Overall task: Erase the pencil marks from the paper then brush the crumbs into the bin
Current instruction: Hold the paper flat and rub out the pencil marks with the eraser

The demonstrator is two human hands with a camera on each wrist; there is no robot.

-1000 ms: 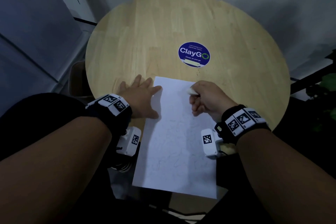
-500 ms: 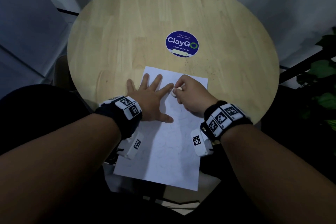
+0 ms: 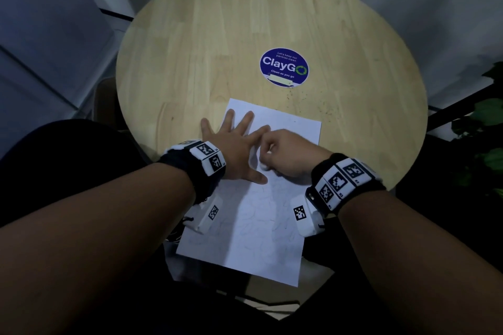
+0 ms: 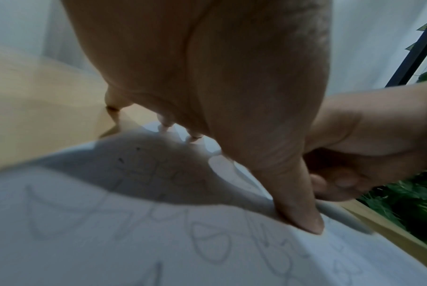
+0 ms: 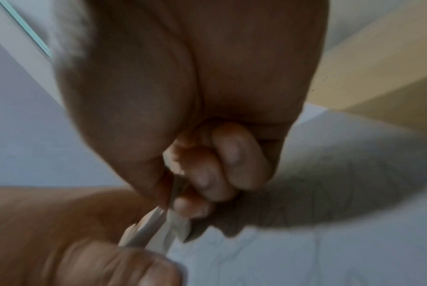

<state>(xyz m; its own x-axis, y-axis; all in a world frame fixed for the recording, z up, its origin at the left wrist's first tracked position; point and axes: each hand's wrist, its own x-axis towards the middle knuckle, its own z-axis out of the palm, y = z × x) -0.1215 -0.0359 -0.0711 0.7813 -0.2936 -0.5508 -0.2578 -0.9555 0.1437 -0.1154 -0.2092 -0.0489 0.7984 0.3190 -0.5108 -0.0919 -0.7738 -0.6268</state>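
Here the right hand is curled into a loose fist on the sheet of paper, its fingers folded round a small white eraser whose pale end pokes out below the knuckles and meets the page. In the right wrist view the same hand shows the eraser wedged between thumb and bent fingers, though the picture is smeared by motion. Just beside it, the left hand lies flat with its fingers spread, palm down on the upper left part of the sheet; the little finger reaches past the paper's edge onto the wood. Its thumb points toward the right hand, and the two hands are nearly touching. From the left wrist view the left hand presses the paper with its fingertips, and faint pencil marks, loops and leaf-like outlines, cover the page in front of the camera.

The paper lies on the near part of a round wooden table, its near end overhanging the table's edge. Dark eraser crumbs are scattered on the wood beyond the sheet's far right corner. Past them sits a round blue ClayGo sticker. Green plant leaves show at the right, off the table.
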